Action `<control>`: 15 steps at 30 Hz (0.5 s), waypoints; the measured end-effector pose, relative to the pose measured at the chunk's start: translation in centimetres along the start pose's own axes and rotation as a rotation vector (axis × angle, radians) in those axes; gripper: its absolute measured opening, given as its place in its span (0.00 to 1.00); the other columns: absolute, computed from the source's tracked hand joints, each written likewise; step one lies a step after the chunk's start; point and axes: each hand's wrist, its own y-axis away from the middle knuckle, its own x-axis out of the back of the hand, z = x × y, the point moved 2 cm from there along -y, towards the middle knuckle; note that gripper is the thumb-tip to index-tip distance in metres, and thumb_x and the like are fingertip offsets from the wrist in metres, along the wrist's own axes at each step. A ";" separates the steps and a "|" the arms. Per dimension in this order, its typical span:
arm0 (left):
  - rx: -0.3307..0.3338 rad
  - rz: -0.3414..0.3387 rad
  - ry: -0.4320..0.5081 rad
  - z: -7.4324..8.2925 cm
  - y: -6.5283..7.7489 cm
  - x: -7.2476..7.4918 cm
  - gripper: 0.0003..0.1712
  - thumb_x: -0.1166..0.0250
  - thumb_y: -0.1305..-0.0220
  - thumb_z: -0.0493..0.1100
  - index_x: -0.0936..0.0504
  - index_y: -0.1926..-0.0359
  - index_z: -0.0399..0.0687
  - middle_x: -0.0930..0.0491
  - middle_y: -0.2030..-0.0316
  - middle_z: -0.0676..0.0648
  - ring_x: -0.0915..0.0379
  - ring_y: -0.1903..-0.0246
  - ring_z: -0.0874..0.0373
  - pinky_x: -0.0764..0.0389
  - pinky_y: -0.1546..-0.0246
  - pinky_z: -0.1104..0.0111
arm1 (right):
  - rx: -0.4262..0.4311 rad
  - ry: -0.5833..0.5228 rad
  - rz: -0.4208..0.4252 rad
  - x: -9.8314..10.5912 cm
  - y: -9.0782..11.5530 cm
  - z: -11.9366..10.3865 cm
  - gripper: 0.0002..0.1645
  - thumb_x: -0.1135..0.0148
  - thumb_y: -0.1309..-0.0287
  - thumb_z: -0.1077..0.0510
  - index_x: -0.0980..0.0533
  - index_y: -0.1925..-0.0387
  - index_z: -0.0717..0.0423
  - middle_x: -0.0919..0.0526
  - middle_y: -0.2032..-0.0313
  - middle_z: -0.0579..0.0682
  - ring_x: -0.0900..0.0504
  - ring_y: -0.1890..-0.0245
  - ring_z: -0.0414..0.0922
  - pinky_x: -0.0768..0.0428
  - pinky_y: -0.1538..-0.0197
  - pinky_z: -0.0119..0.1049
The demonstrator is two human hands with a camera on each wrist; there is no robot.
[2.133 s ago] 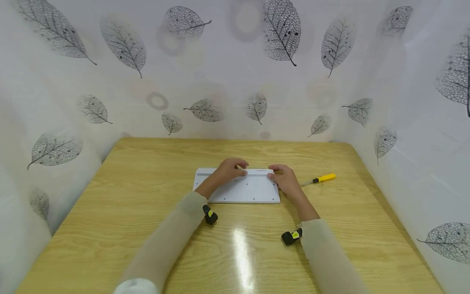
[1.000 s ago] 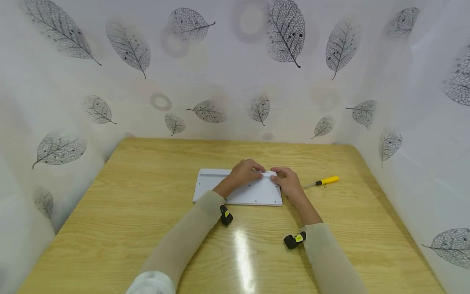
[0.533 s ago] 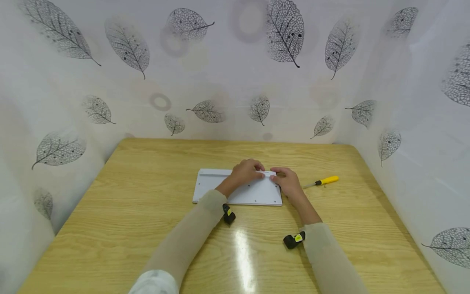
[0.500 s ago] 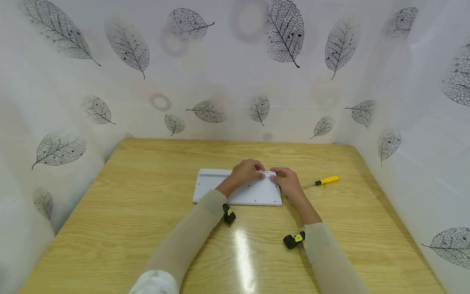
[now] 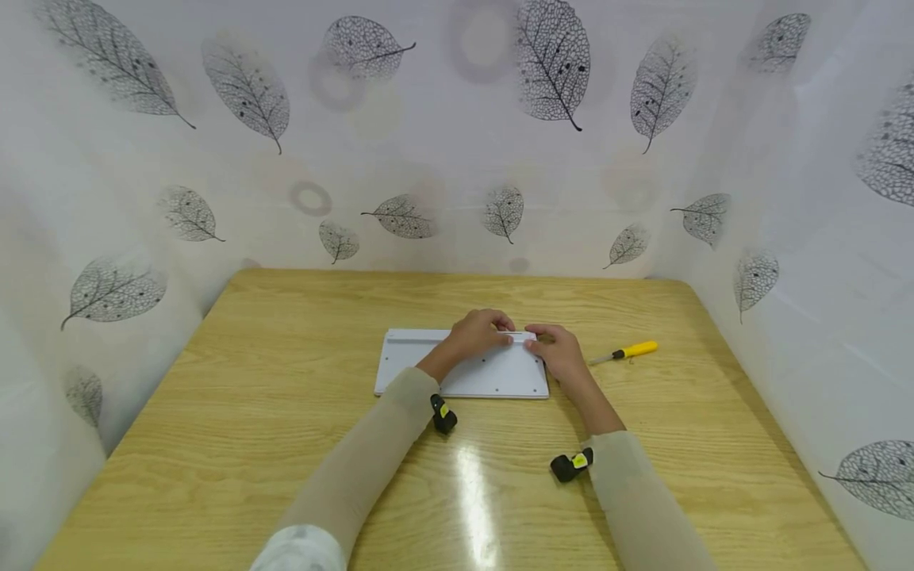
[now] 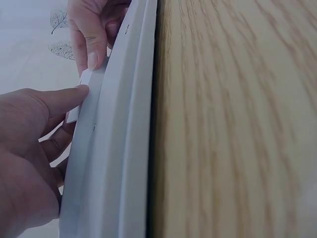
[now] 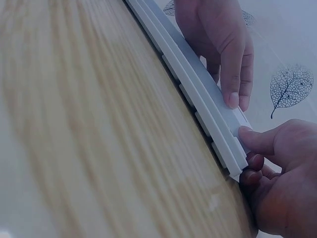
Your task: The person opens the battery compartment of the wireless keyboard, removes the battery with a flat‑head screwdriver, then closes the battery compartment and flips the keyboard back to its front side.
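A white keyboard [image 5: 417,373] lies face down on the table, its screw-dotted underside up and a raised ridge along the far side. Under its edge, keys show in the right wrist view. My left hand [image 5: 480,334] reaches across it and pinches the ridge near the right end, thumb [image 6: 74,96] on the near face and fingers behind. Close beside it, my right hand [image 5: 560,351] grips the far right corner, with its thumb [image 7: 260,141] on top and fingers curled beneath the end. A small white edge [image 6: 74,115] sticks out behind the ridge between the hands.
To the right of the keyboard lies a screwdriver [image 5: 635,349] with a yellow handle, its shaft pointing towards my right hand. The wooden table [image 5: 286,381] is bounded at the back and sides by a leaf-patterned curtain [image 5: 443,159].
My left hand has slid right along the keyboard's far edge until it is close to the right hand. Over the last half second both hands stay almost still.
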 end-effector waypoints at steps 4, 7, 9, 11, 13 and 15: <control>-0.001 -0.006 0.009 -0.1 -0.1 0.0 0.09 0.33 0.33 0.47 0.15 0.53 0.56 0.18 0.58 0.55 0.26 0.59 0.60 0.29 0.52 0.63 | 0.007 0.003 -0.004 0.0 0.0 0.0 0.23 0.38 0.31 0.59 0.24 0.37 0.59 0.28 0.32 0.57 0.22 0.45 0.51 0.21 0.52 0.32; -0.005 -0.010 0.005 -0.2 -0.1 0.0 0.12 0.33 0.33 0.47 0.16 0.49 0.56 0.18 0.57 0.54 0.25 0.58 0.60 0.29 0.52 0.62 | 0.002 0.002 -0.004 0.0 -0.1 0.1 0.23 0.38 0.31 0.59 0.24 0.37 0.58 0.28 0.33 0.56 0.21 0.45 0.52 0.21 0.51 0.33; -0.008 -0.018 0.000 -0.2 -0.1 0.0 0.15 0.34 0.32 0.47 0.16 0.46 0.57 0.18 0.56 0.54 0.25 0.57 0.59 0.28 0.52 0.62 | 0.003 0.003 -0.004 0.0 -0.1 0.2 0.23 0.38 0.31 0.59 0.24 0.37 0.58 0.28 0.33 0.56 0.21 0.44 0.52 0.21 0.51 0.33; -0.013 -0.027 0.002 -0.2 -0.1 0.1 0.16 0.34 0.32 0.47 0.17 0.43 0.59 0.18 0.55 0.53 0.24 0.56 0.59 0.28 0.52 0.61 | 0.004 0.000 -0.004 0.0 -0.1 0.2 0.23 0.38 0.31 0.59 0.23 0.37 0.58 0.27 0.33 0.56 0.21 0.45 0.52 0.20 0.51 0.33; -0.019 -0.038 0.009 -0.2 0.0 0.2 0.16 0.35 0.31 0.47 0.16 0.44 0.59 0.17 0.55 0.53 0.24 0.56 0.59 0.27 0.53 0.62 | 0.004 0.001 -0.003 0.0 -0.1 0.3 0.23 0.38 0.31 0.59 0.23 0.37 0.58 0.27 0.33 0.56 0.20 0.45 0.52 0.20 0.51 0.33; -0.024 -0.046 0.022 -0.3 0.0 0.2 0.14 0.35 0.30 0.47 0.15 0.45 0.59 0.17 0.55 0.53 0.24 0.56 0.59 0.27 0.54 0.63 | 0.005 0.001 0.001 0.0 -0.2 0.4 0.22 0.38 0.32 0.59 0.23 0.38 0.58 0.27 0.34 0.57 0.20 0.46 0.52 0.20 0.52 0.33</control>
